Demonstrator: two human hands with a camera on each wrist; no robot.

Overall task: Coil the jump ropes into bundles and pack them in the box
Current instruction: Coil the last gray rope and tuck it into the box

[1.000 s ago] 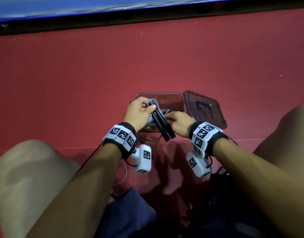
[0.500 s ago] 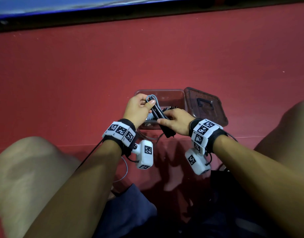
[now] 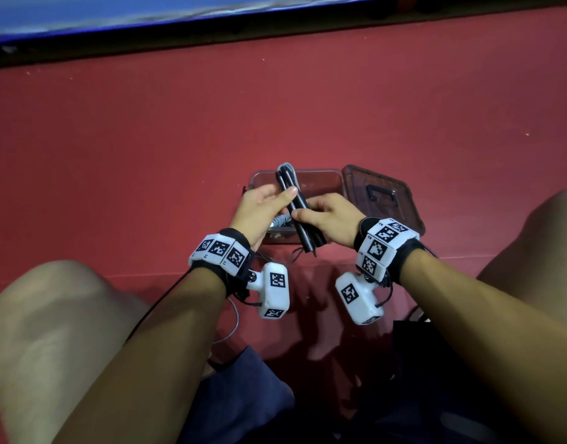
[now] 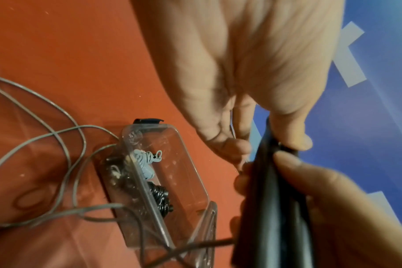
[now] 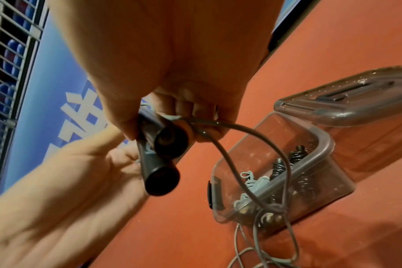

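Observation:
Two black jump rope handles (image 3: pixel 300 216) stand side by side over the clear box (image 3: pixel 311 171), with a grey rope loop (image 3: pixel 287 167) at their top. My left hand (image 3: pixel 285 193) pinches their upper part, thumb on top. Lower down, my right hand (image 3: pixel 308 216) grips them. In the right wrist view the handles (image 5: pixel 161 179) show their round ends, and the grey rope (image 5: pixel 232 143) hangs from my right hand (image 5: pixel 163 116) toward the floor. In the left wrist view the loose rope (image 4: pixel 64 145) lies in curves on the floor beside the box (image 4: pixel 188 150).
Inside the box lie a light blue coiled bundle (image 4: pixel 145 163) and a black one (image 4: pixel 161 195). Its lid (image 3: pixel 381 200) stands open on the right. My bare knees flank the hands on the red floor. A blue board runs along the far edge.
Both hands have lifted the handles a little and turned them more upright. My left thumb has slid from the grey loop down onto the handles.

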